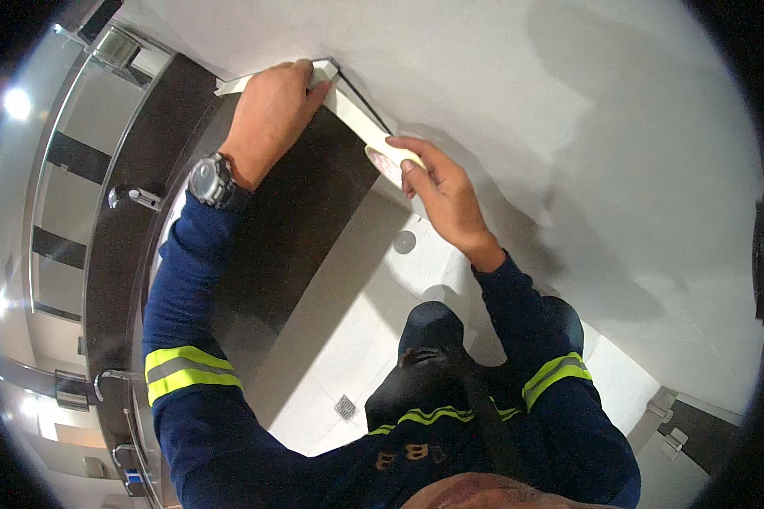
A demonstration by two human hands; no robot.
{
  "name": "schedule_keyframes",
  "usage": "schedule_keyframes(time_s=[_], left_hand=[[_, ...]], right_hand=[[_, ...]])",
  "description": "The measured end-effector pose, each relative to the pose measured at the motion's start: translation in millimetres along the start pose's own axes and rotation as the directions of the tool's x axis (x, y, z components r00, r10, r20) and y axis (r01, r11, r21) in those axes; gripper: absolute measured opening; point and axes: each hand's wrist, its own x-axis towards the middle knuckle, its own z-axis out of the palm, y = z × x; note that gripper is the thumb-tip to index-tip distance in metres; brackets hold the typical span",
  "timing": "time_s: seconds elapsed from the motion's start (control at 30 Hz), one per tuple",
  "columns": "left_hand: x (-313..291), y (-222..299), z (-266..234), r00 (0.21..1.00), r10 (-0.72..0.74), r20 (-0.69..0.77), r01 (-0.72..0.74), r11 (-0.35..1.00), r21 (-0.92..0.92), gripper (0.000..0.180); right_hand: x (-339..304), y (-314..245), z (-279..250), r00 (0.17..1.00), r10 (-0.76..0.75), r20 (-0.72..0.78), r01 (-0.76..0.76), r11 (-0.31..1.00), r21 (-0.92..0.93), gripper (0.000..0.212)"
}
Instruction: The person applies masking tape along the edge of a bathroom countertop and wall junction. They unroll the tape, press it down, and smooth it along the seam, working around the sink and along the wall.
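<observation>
My right hand (441,182) grips a roll of pale yellow masking tape (385,164) beside the white wall, with thumb and fingers closed on it. From the roll a taut strip of tape (354,113) runs up and left to my left hand (272,114). That hand is closed, its fingertips pressing the strip at the far end of the dark countertop's front panel (301,204), where it meets the wall. More pale tape (232,86) shows just left of the fingers. A thin dark line (365,103) runs along the wall beside the strip.
The dark counter with chrome faucets (140,198) curves along the left, below a long mirror (76,178). A paper dispenser (117,47) hangs at the upper left. In the pale tiled floor are a round drain cover (405,242) and a square grate (345,407).
</observation>
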Motion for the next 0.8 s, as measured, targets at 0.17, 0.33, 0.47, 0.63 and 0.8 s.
schedule_keyframes(time_s=[0.17,0.33,0.47,0.63,0.8], left_hand=[[-4,18,4,1.000,-0.005,0.002,0.005,0.996,0.086,0.027],[-8,21,16,1.000,0.008,-0.024,-0.003,0.978,0.206,0.022],[-4,22,11,1.000,0.017,-0.025,-0.012,0.976,0.218,0.023],[-14,12,13,1.000,-0.004,-0.003,0.005,0.969,0.248,0.025],[-5,20,16,0.999,0.034,-0.034,-0.024,0.968,0.251,0.025]], right_hand=[[2,-8,-10,0.995,-0.060,0.084,0.065,0.997,-0.048,0.038],[4,14,-11,0.981,-0.191,0.028,0.192,0.979,-0.067,0.041],[0,25,-16,0.995,-0.053,0.082,0.058,0.996,-0.061,0.041],[-21,67,-20,0.961,0.258,0.097,-0.260,0.966,0.012,0.039],[-5,110,-3,0.992,0.121,-0.031,-0.123,0.989,-0.077,0.035]])
